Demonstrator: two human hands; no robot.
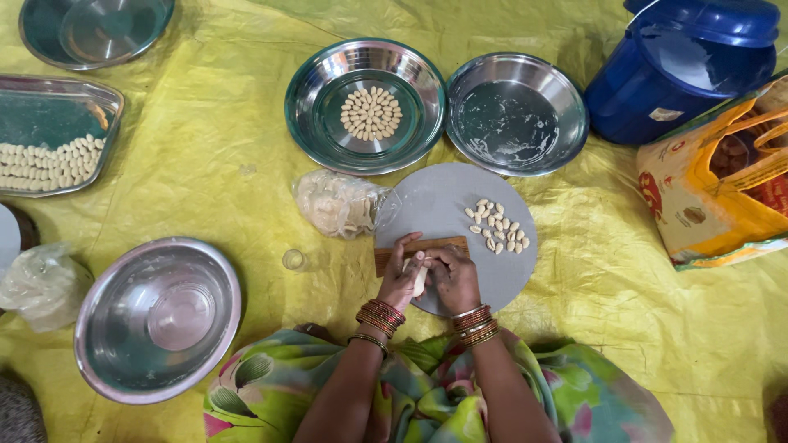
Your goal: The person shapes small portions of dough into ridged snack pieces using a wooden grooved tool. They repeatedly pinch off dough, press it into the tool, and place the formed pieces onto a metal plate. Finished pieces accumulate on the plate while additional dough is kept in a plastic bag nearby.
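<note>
Dough piece, soft, pale and small, is held pinched between the fingertips of the left hand and right hand over the ridged wooden board on the smooth grey round slab, where over-pressing is judged liable to smear it or scatter the shaped pieces nearby.
</note>
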